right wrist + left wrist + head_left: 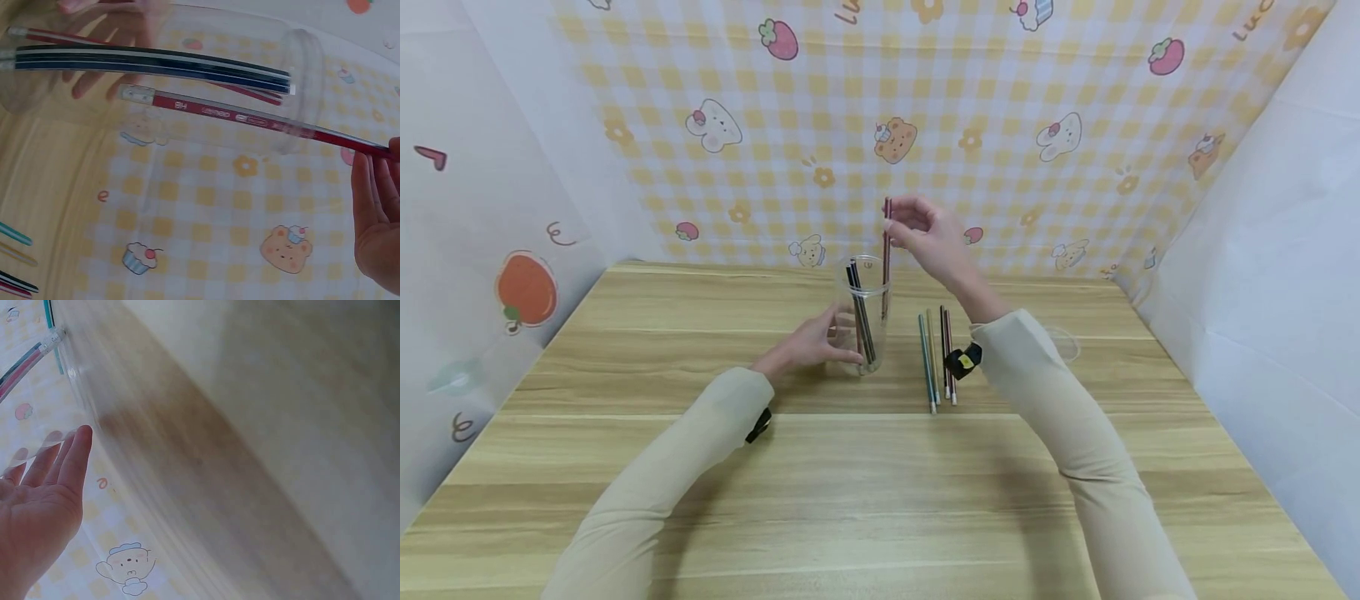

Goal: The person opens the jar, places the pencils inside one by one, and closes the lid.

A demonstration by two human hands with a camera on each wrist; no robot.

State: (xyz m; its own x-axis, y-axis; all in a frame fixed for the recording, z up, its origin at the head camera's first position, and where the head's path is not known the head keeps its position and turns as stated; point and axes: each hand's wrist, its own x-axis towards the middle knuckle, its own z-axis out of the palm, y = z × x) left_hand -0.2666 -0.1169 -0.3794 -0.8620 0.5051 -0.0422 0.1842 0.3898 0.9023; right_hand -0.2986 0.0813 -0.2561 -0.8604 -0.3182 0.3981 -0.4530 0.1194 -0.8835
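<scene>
A tall clear plastic cup (880,340) stands on the table with several pencils leaning inside, among them dark striped pencils (156,65) and a red one behind them. My left hand (811,340) holds the cup low on its left side, thumb in front and fingers behind. Above the rim, my right hand (934,242) pinches a red pencil (219,114) near its upper end. This pencil is nearly upright, its white eraser end down inside the cup by the right wall. In the left wrist view the left hand's fingers (76,459) lie along the clear wall.
Right of the cup, several pencils lie side by side on the wooden table (850,500): a blue pencil (927,362), a tan one (932,350), a black and a dark red one (951,358). A clear round item (1066,343) lies beside the right sleeve. A patterned cloth hangs behind.
</scene>
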